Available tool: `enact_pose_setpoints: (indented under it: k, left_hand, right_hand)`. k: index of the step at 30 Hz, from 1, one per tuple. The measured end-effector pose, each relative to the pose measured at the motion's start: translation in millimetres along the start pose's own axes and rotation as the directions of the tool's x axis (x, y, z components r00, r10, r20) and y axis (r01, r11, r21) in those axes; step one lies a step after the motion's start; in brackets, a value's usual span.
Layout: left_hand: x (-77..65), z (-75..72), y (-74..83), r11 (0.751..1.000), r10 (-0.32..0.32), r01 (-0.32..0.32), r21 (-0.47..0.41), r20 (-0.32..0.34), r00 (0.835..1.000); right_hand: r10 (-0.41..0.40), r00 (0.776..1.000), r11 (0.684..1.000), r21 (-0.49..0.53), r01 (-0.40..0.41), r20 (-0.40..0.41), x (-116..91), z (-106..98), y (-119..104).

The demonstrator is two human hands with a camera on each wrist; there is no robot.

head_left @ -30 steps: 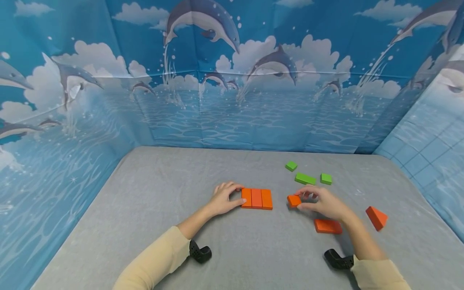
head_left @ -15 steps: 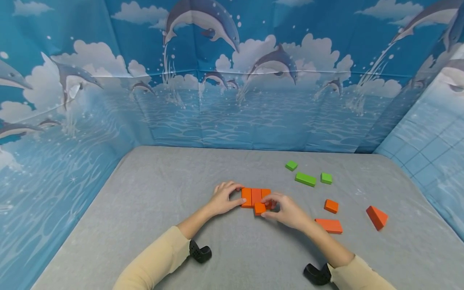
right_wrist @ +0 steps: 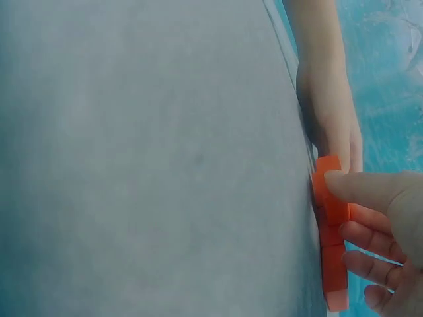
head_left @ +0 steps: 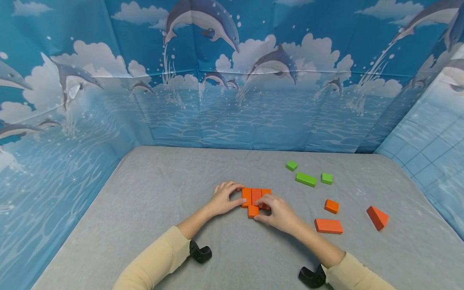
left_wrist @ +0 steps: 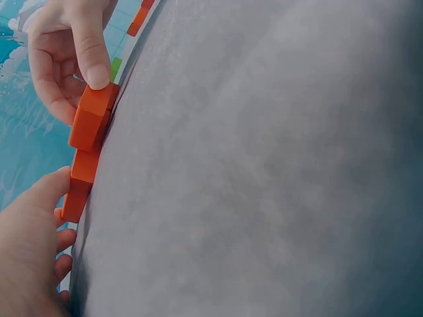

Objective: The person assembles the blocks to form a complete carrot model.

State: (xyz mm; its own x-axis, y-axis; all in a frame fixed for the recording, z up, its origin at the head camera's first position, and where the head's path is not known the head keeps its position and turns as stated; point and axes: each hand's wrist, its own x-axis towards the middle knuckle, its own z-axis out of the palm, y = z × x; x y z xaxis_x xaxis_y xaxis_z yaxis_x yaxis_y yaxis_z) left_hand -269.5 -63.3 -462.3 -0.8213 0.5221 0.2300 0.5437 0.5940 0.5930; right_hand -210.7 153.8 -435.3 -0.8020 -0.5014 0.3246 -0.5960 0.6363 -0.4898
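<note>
The right hand (head_left: 280, 213) pinches the small orange block (head_left: 253, 212) between its fingers at the near ends of three long blocks (head_left: 256, 195), their long axes pointing away from the person, while the left hand (head_left: 222, 198) grips the leftmost block (head_left: 246, 195) in its fingers

I'd call this a screened-off work spot; what kind of building holds it, I can't tell. Creased blue sheeting (head_left: 217, 125) printed with leaping dolphins (head_left: 208, 12) and clouds (head_left: 311, 54) fills the upper frame and closes in the left and right edges, and a grey tabletop (head_left: 170, 177), with a soft, cloth-like surface, spreads across the lower middle.
</note>
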Motion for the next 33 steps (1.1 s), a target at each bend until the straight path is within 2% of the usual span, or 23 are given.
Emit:
enact_pose_setpoints:
  k: [16, 33]
  left_hand:
    - [0.9, 2.3, -2.3, 1.000, -0.006, 0.006, 0.007, -0.002, 1.000]
    - [0.1, -0.3, 1.1, 1.000, -0.014, 0.014, 0.007, 0.007, 1.000]
  right_hand:
    - [-0.010, 0.999, 0.995, -0.099, 0.006, -0.039, -0.8, 5.3, -3.4]
    - [0.001, 0.999, 0.994, -0.107, -0.006, -0.053, -0.6, 8.0, -2.4]
